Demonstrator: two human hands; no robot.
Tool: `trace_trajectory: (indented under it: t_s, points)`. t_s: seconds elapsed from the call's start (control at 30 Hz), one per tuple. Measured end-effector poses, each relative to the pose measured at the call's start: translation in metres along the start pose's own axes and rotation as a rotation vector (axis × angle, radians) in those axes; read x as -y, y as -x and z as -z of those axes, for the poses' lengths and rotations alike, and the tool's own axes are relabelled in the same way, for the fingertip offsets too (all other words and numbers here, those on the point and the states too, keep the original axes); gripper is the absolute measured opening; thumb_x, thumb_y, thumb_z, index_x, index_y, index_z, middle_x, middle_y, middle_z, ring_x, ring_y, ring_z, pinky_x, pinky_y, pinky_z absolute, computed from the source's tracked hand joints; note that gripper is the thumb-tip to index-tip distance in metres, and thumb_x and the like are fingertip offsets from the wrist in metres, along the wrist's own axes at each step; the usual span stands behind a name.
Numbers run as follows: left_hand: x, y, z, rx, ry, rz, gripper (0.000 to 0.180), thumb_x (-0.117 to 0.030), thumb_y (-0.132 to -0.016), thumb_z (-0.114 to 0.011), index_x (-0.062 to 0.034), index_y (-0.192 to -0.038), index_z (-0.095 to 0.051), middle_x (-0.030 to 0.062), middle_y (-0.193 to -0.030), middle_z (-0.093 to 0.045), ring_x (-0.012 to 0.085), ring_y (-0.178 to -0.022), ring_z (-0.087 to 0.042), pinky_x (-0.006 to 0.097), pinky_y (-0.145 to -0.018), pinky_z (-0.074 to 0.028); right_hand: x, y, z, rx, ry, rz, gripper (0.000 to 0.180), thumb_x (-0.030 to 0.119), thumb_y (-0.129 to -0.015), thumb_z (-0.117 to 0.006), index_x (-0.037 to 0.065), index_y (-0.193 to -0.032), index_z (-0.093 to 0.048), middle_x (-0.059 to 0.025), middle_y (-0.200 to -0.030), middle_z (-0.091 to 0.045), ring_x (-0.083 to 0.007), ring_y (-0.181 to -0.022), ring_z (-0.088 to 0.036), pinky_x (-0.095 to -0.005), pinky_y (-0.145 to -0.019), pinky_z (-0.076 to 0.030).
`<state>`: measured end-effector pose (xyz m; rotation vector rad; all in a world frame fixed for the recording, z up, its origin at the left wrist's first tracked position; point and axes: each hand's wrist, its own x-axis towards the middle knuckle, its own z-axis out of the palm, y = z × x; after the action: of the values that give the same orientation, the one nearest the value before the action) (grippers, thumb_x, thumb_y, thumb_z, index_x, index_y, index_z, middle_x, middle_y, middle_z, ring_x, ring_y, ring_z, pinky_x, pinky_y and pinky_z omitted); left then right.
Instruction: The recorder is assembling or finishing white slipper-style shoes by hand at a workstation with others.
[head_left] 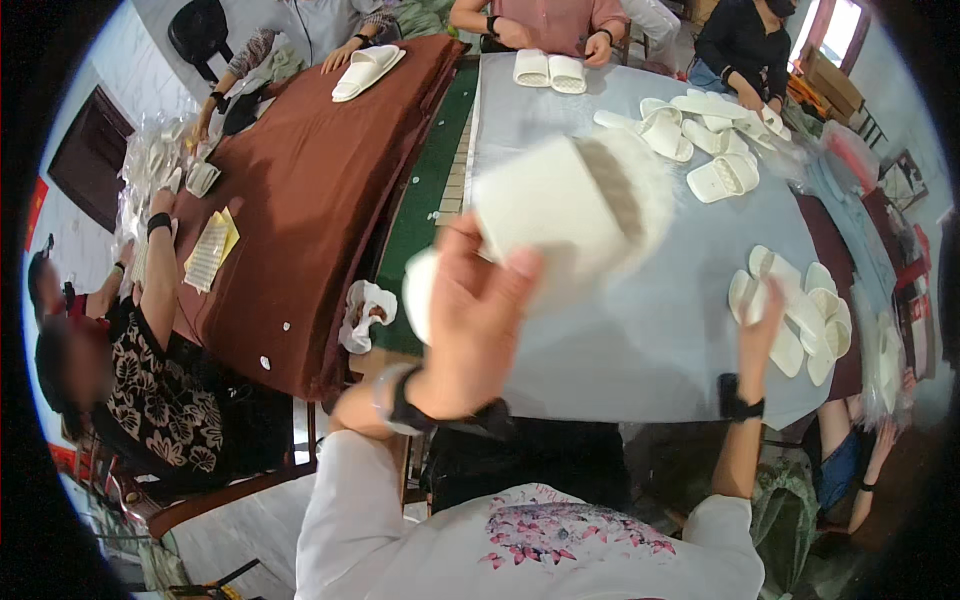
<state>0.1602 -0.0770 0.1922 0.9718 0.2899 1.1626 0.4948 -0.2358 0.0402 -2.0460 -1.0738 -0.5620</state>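
Note:
Raised above the grey-covered table, my left hand (pixel 470 310) is closed around a white slide slipper (pixel 540 200). Motion blurs the slipper; its broad strap and open toe point up and right, and a rounded white end shows left of my wrist. At the right, my right hand (pixel 762 325) reaches into a loose group of white slippers (pixel 825 312) near the table's edge. Its fingers touch or overlap one of them, but blur hides whether they grip it.
A larger pile of white slippers (pixel 715 135) lies at the far right, near a co-worker. Another pair (pixel 550 72) sits at the far edge before a person. To the left stands a brown-covered table (pixel 300 210) with papers (pixel 210 250) and crumpled plastic (pixel 368 315) beside it.

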Motion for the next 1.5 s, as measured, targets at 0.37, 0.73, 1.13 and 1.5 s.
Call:
trace_trajectory:
  t_s: [0.37,0.73,1.13,1.5]
  points:
    - [0.158,0.056,0.018,0.33,-0.212,0.579,0.035,-0.013,-0.085,-0.056,0.0036,-0.114,-0.044,0.0108,-0.112,-0.05,0.0146,-0.099,-0.05,0.026,-0.084,-0.042,0.134,0.074,-0.016,0.254,-1.289,-0.879,0.052,0.024,-0.093,-0.039,0.0,-0.135,-0.019,-0.0136,-0.136,-0.028,-0.0212,-0.124,-0.03,-0.0318,-0.101,-0.027]
    - [0.109,0.044,0.049,0.289,-0.858,0.032,0.026,-0.002,-0.081,-0.055,-0.0031,-0.107,-0.054,0.015,-0.103,-0.056,0.0273,-0.091,-0.055,0.033,-0.075,-0.045,0.146,0.075,0.0,0.372,-0.737,-0.411,0.074,0.021,-0.082,-0.06,0.002,-0.136,-0.014,-0.0191,-0.138,-0.02,-0.0304,-0.126,-0.026,-0.0393,-0.099,-0.029]
    - [0.131,0.079,0.064,0.775,-1.694,0.057,0.066,-0.041,-0.083,-0.049,-0.0014,-0.133,-0.028,0.0145,-0.14,-0.023,0.0338,-0.129,-0.021,0.057,-0.099,-0.016,0.08,0.063,0.019,0.362,0.205,-0.302,0.059,0.004,-0.077,-0.052,0.0,-0.13,-0.027,-0.0287,-0.133,-0.022,-0.0435,-0.109,-0.036,-0.0456,-0.093,-0.032]
    - [0.122,0.076,0.087,0.486,-1.88,0.099,0.07,-0.043,-0.082,-0.05,-0.0006,-0.132,-0.027,0.0138,-0.14,-0.024,0.032,-0.128,-0.023,0.057,-0.096,-0.022,0.142,0.073,-0.052,0.562,-0.273,0.0,0.071,0.017,-0.083,-0.051,0.0,-0.137,-0.007,-0.0278,-0.137,-0.014,-0.0416,-0.125,-0.02,-0.0455,-0.102,-0.019]
